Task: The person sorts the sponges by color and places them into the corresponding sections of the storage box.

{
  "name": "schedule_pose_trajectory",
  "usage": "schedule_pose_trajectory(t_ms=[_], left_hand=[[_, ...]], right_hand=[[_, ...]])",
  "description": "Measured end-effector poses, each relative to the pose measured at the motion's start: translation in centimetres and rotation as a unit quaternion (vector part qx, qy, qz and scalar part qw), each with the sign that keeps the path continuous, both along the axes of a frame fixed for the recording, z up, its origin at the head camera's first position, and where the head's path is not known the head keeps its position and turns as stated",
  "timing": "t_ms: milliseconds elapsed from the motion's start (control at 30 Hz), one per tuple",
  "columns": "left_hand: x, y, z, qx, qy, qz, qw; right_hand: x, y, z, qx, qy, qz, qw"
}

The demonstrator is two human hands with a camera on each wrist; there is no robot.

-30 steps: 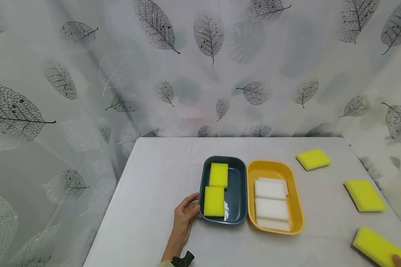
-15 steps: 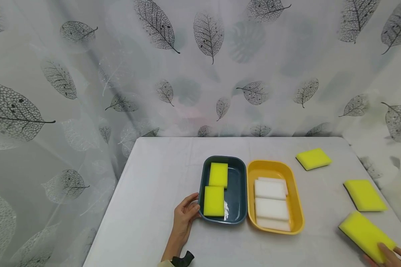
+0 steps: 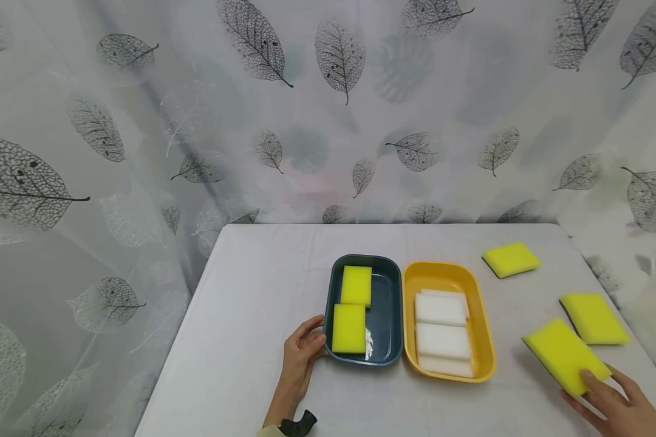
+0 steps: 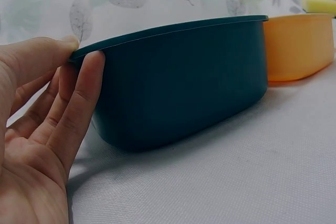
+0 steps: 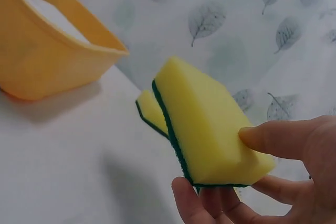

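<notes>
A dark teal tray (image 3: 385, 358) holds two yellow sponges (image 3: 349, 328) along its left side. The left hand (image 3: 302, 358) grips the tray's left rim, thumb above and fingers against the outer wall, as the left wrist view shows (image 4: 50, 103). On the right, the right hand (image 3: 620, 403) pinches another yellow sponge (image 3: 567, 357) raised over the table. In the right wrist view the thumb presses the yellow face of this sponge (image 5: 205, 129), with fingers under its dark green side.
A yellow-orange tray (image 3: 486, 340) with several white sponges (image 3: 443, 341) stands against the teal one's right side. Two more yellow sponges lie on the table's right part, one near the back (image 3: 511, 260), one nearer the right edge (image 3: 594, 318). A leaf-patterned curtain (image 3: 328, 121) hangs behind.
The right hand has come further into view, moving left and away from the front edge with its sponge, now lifted. The left hand and both trays stay in place.
</notes>
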State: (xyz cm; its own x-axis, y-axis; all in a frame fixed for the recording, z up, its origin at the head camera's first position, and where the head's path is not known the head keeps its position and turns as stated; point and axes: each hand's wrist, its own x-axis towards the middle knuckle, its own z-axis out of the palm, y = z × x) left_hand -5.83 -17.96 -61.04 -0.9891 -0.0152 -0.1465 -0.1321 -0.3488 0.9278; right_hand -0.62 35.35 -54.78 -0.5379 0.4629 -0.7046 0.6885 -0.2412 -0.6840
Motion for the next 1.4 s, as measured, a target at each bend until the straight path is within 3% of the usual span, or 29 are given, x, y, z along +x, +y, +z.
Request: schedule_pose_trajectory(t_ms=[167,333,567,800,1067,1400], left_hand=[[0.0,-0.1,0.0,0.002,0.002,0.001,1.0000],[0.0,0.0,0.0,0.003,0.002,0.000,1.0000],[-0.1,0.0,-0.2,0.001,0.004,-0.001,1.0000],[-0.2,0.0,-0.3,0.005,0.002,-0.003,1.0000],[-0.1,-0.1,-0.2,0.007,0.003,-0.007,0.9999],[-0.2,-0.1,-0.2,0.004,-0.003,-0.004,1.0000]], right_hand=[[-0.7,-1.8,0.8,0.025,0.038,0.032,0.9984],[-1.3,-4.2,2.6,0.045,0.068,0.073,0.9940],[-2.3,-7.0,4.5,-0.010,0.148,0.099,0.9839],[-3.5,-9.7,5.2,0.008,0.167,0.149,0.9747],[-5.1,-13.4,5.4,0.009,0.186,0.178,0.9662],[-6.7,-18.7,6.3,0.007,0.220,0.265,0.9388]])
